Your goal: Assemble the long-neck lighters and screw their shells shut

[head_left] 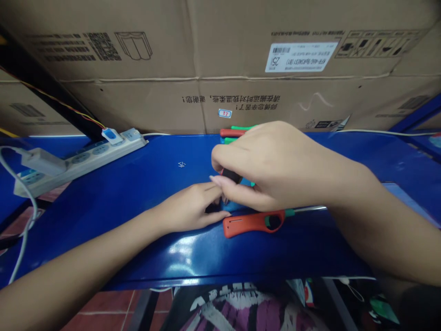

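Note:
My right hand [265, 165] is closed round a dark-handled tool [231, 175] over the middle of the blue table. Its lower end is hidden by my fingers. My left hand [198, 207] lies just left of it, fingertips meeting near the tool's tip; what they hold, if anything, is hidden. An orange lighter [253, 223] with a long metal nozzle lies in front of my hands, its left end by my left thumb. Behind my right hand, red and green handles [231, 133] stick out, partly covered. Several tiny metal pieces [181, 164] lie on the table to the left.
A white power strip [99, 154] with plugs and cables sits at the left of the blue table [138, 250]. Large cardboard boxes [155, 105] stand upright along the back edge. A flat light-blue-edged item [409, 200] lies at the right, partly behind my right arm.

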